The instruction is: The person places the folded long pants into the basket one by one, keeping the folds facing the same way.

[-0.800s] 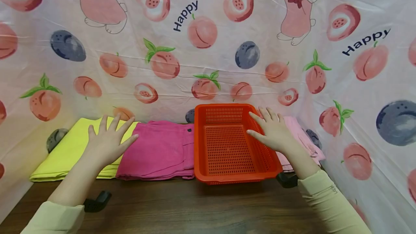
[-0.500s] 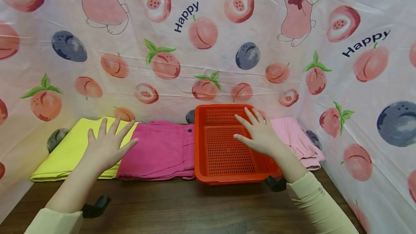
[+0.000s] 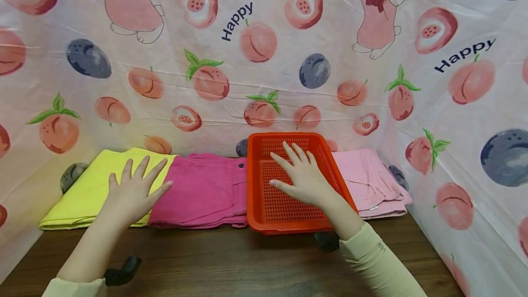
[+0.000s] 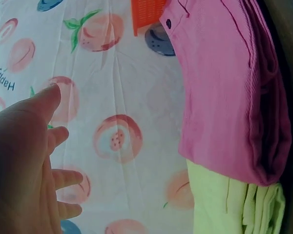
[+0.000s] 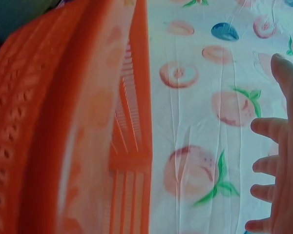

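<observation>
My left hand (image 3: 132,196) hovers with spread fingers over the border between the folded yellow cloth (image 3: 86,187) and the folded magenta trousers (image 3: 202,191). It holds nothing. In the left wrist view the magenta trousers (image 4: 219,92), with a dark button, lie beside the hand (image 4: 24,161), overlapping the yellow cloth (image 4: 212,200). Fingers spread and holding nothing, my right hand (image 3: 303,178) is above the red-orange plastic basket (image 3: 253,187), covering part of its inside. The right wrist view shows the basket's rim (image 5: 44,136) close up, left of the hand (image 5: 285,161).
A folded light pink garment (image 3: 371,182) lies right of the basket, partly behind it. All stand in a row on a dark wood table (image 3: 214,260). White fruit-print fabric (image 3: 264,77) walls the back and both sides. Black wrist mounts (image 3: 123,272) stick out beside the wrists.
My right hand has moved left from the basket's right rim to over its middle, uncovering the pink garment. The left hand has sunk slightly. The basket and clothes have not moved.
</observation>
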The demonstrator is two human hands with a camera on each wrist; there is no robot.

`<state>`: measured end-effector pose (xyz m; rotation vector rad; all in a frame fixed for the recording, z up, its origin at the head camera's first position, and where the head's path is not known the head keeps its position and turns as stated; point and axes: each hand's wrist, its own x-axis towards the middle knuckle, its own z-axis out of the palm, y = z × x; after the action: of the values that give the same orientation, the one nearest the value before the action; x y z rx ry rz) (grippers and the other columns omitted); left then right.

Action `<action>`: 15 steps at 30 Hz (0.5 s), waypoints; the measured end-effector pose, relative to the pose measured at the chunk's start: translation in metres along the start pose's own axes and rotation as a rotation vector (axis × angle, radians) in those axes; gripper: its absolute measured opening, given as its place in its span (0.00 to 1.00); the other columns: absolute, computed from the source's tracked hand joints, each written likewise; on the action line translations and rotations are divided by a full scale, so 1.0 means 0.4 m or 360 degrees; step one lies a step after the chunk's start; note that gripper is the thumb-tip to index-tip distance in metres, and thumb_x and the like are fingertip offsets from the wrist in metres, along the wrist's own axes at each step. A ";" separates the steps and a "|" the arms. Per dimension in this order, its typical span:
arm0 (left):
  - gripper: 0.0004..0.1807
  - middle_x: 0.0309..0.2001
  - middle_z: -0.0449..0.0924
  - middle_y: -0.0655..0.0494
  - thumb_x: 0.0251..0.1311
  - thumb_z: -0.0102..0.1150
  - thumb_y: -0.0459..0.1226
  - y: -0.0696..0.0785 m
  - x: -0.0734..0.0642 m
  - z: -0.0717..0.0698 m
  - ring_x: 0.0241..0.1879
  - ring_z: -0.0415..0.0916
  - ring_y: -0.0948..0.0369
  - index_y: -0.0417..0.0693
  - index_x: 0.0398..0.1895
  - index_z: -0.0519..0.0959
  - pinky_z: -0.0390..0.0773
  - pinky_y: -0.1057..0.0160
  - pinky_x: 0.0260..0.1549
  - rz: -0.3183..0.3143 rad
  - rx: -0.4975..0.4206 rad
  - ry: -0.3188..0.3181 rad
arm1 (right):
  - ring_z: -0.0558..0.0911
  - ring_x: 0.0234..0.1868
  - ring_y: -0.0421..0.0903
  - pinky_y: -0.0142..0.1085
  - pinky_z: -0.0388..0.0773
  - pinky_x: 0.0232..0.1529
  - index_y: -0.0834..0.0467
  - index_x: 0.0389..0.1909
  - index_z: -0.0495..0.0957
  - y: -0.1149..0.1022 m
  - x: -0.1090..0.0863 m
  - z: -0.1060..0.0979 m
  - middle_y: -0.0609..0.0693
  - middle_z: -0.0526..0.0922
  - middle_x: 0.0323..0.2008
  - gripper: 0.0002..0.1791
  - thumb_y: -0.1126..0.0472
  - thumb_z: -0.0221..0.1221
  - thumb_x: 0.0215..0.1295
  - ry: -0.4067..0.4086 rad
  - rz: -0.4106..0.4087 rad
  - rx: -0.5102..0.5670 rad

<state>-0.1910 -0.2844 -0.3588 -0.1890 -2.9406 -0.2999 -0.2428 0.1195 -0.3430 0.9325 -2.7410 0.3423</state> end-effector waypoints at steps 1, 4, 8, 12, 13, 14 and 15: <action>0.41 0.70 0.45 0.30 0.64 0.39 0.65 0.000 -0.001 0.002 0.66 0.33 0.28 0.53 0.75 0.54 0.33 0.22 0.51 -0.0008 -0.0011 0.0001 | 0.43 0.73 0.57 0.61 0.40 0.66 0.45 0.74 0.55 -0.007 0.003 0.003 0.55 0.45 0.75 0.40 0.32 0.47 0.65 -0.0002 -0.0004 0.0011; 0.41 0.70 0.45 0.29 0.65 0.39 0.64 -0.001 -0.005 0.007 0.66 0.33 0.27 0.52 0.75 0.53 0.33 0.22 0.50 -0.0028 -0.0048 -0.0003 | 0.43 0.73 0.57 0.61 0.41 0.66 0.44 0.74 0.55 -0.030 0.010 0.013 0.54 0.44 0.75 0.40 0.31 0.45 0.65 -0.0010 -0.0016 0.0033; 0.41 0.70 0.44 0.29 0.65 0.38 0.64 -0.004 -0.009 0.013 0.66 0.32 0.27 0.53 0.76 0.51 0.33 0.21 0.50 -0.0047 -0.0094 -0.0016 | 0.43 0.73 0.56 0.61 0.43 0.66 0.43 0.75 0.53 -0.057 0.019 0.028 0.53 0.43 0.75 0.40 0.31 0.44 0.65 -0.0021 -0.0036 0.0057; 0.42 0.70 0.44 0.28 0.66 0.38 0.64 -0.008 -0.014 0.021 0.66 0.32 0.26 0.53 0.76 0.49 0.34 0.21 0.50 -0.0067 -0.0122 -0.0006 | 0.43 0.73 0.55 0.61 0.44 0.66 0.42 0.75 0.52 -0.085 0.029 0.043 0.53 0.43 0.75 0.40 0.30 0.42 0.66 -0.0021 -0.0058 0.0085; 0.41 0.70 0.44 0.28 0.66 0.38 0.63 -0.009 -0.016 0.023 0.65 0.33 0.26 0.53 0.76 0.49 0.34 0.21 0.49 -0.0071 -0.0129 0.0000 | 0.43 0.73 0.54 0.60 0.44 0.66 0.42 0.75 0.52 -0.092 0.031 0.047 0.53 0.43 0.75 0.40 0.29 0.41 0.66 -0.0024 -0.0060 0.0091; 0.41 0.69 0.45 0.28 0.66 0.38 0.63 -0.010 -0.017 0.026 0.65 0.33 0.26 0.53 0.76 0.49 0.35 0.21 0.49 -0.0074 -0.0135 0.0005 | 0.42 0.74 0.54 0.60 0.44 0.66 0.41 0.75 0.52 -0.099 0.033 0.051 0.53 0.43 0.75 0.40 0.29 0.41 0.65 -0.0026 -0.0063 0.0099; 0.41 0.69 0.45 0.28 0.66 0.38 0.63 -0.011 -0.019 0.028 0.65 0.34 0.26 0.53 0.76 0.49 0.35 0.21 0.49 -0.0077 -0.0143 0.0008 | 0.42 0.74 0.53 0.60 0.44 0.66 0.41 0.75 0.52 -0.107 0.035 0.054 0.53 0.44 0.75 0.40 0.29 0.41 0.66 -0.0030 -0.0067 0.0108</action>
<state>-0.1862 -0.2871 -0.3720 -0.1289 -2.9319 -0.4397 -0.2298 0.0724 -0.3531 1.0141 -2.7377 0.4237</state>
